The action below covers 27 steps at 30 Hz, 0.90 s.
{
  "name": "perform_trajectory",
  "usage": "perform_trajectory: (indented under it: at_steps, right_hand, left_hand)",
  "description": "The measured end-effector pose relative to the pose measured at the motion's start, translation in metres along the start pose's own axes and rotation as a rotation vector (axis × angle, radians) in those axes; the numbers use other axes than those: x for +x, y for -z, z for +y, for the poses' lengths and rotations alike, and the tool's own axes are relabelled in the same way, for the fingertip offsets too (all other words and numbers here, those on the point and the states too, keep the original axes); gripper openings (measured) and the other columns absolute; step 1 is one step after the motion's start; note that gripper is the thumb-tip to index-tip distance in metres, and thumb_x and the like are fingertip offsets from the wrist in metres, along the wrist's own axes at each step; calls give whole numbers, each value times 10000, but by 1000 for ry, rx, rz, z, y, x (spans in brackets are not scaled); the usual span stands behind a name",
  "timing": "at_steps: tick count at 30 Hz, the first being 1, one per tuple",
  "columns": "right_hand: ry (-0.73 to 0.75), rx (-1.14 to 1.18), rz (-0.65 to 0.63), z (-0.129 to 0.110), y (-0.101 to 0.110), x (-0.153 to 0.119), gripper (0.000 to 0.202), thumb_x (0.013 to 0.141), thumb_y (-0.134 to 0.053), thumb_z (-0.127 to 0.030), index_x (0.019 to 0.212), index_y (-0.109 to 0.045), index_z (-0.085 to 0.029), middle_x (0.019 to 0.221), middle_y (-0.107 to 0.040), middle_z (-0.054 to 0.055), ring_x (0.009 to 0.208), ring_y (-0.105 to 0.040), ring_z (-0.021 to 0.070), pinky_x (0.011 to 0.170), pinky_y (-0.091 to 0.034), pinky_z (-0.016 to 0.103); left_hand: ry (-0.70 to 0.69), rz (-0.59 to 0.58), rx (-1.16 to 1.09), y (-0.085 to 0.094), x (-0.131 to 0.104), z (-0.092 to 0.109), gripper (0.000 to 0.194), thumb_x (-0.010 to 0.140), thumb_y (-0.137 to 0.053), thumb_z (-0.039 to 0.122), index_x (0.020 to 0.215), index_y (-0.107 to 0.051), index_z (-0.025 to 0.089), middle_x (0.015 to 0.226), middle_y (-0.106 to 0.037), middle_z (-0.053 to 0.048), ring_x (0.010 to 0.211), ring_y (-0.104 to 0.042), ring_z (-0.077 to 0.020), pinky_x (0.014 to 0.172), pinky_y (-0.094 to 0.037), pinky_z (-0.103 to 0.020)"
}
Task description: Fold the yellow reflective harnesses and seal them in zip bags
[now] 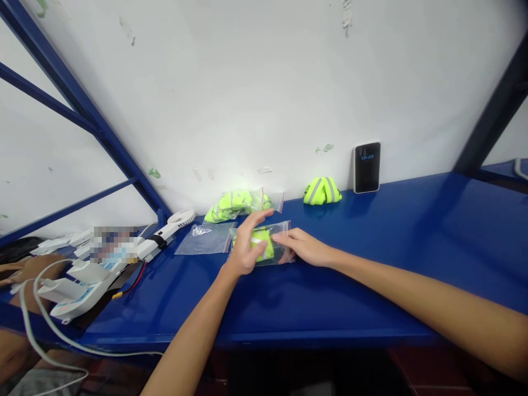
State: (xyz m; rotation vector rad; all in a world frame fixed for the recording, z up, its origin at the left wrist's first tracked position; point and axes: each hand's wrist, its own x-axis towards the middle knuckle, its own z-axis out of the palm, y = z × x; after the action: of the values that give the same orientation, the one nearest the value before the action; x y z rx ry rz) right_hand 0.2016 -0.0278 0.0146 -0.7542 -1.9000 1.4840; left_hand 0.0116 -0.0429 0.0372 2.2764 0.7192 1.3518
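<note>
A clear zip bag [280, 227] with a folded neon-yellow item with a grey stripe [267, 250] inside it is on the blue table in front of me. My left hand [244, 247] is over the bag's left part, fingers stretched and thumb apart, touching the plastic. At the bag's right end, my right hand [305, 247] pinches it, thumb on top; its other fingers show through the plastic, and I cannot tell whether they are under or inside it. Left of the bag lies another clear zip bag [198, 240], flat. Behind are more bagged neon-yellow items [231, 204].
A loose folded neon-yellow bundle with grey stripes [322, 191] sits by the wall. Right of it, a device with a clock display [367, 168] leans there. To the left are a white fan [181, 217], a power strip [78, 289], cables and another person's arm [41, 272].
</note>
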Motion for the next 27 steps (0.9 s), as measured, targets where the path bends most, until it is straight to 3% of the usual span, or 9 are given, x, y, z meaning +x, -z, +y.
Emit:
perform_trajectory:
  at_steps: [3, 6, 8, 11, 15, 18, 20, 23, 27]
  right_hand:
    - [-74, -14, 72, 4, 6, 4, 583, 902, -406, -617, 796, -676, -112, 531, -644, 59, 530, -625, 197, 515, -441, 280]
    - [-137, -5, 70, 6, 16, 7, 560, 910, -428, -583, 935, -713, -101, 537, -669, 57, 485, -635, 196, 485, -448, 276]
    - [-170, 23, 48, 7, 21, 8, 532, 909, -455, -555, 983, -722, -101, 623, -714, 75, 462, -635, 183, 466, -456, 273]
    - [-198, 124, -7, 7, 26, 10, 473, 894, -504, -514, 951, -740, -109, 863, -757, 109, 470, -643, 164, 473, -497, 282]
    - [-204, 84, -76, 5, 29, 11, 504, 894, -496, -528, 900, -750, -93, 740, -742, 103, 498, -655, 176, 480, -504, 274]
    - [-176, 6, -81, 4, 27, 10, 574, 903, -444, -581, 877, -748, -94, 544, -668, 56, 425, -588, 147, 432, -440, 244]
    - [-125, -54, -102, 1, 23, 7, 595, 900, -429, -604, 841, -748, -104, 456, -600, 20, 382, -514, 119, 417, -386, 230]
    - [-87, -99, -207, -5, 12, 1, 588, 889, -441, -619, 791, -745, -125, 578, -665, 35, 487, -556, 132, 504, -415, 244]
    - [-49, -186, -136, -8, 0, -3, 649, 921, -342, -623, 685, -702, -139, 585, -632, 36, 546, -548, 152, 582, -415, 278]
  left_hand:
    - [95, 316, -229, 3, 3, -5, 414, 813, -503, 372, 1155, -599, 159, 1062, -649, -120, 1051, -605, -265, 870, -499, -392]
    - [287, 590, -206, 4, 8, -5, 230, 802, -527, 317, 895, -651, 147, 694, -621, -37, 687, -619, -165, 642, -512, -282]
    - [441, 697, -245, 4, 11, -4, 169, 778, -541, 292, 812, -628, 152, 570, -549, 10, 530, -553, -126, 506, -462, -235]
    - [602, 729, -418, 6, 14, -5, 149, 735, -559, 286, 787, -604, 153, 524, -499, 37, 422, -470, -92, 377, -328, -189]
    - [664, 602, -514, 12, 17, -8, 149, 714, -602, 286, 710, -596, 137, 467, -391, 72, 345, -257, -27, 346, -152, -171]
    - [659, 409, -497, 20, 20, -10, 213, 746, -617, 343, 690, -597, 138, 480, -389, 68, 358, -228, -25, 364, -141, -186]
    - [643, 376, -434, 25, 18, -15, 260, 774, -594, 395, 684, -590, 151, 476, -391, 66, 362, -219, -35, 380, -144, -203]
    - [599, 291, -105, 26, 10, -27, 356, 803, -565, 456, 605, -585, 160, 467, -435, 40, 409, -334, -71, 438, -239, -231]
    - [547, -59, 271, 12, -7, -37, 558, 892, -415, 539, 522, -610, 169, 484, -520, -6, 541, -506, -142, 596, -351, -281]
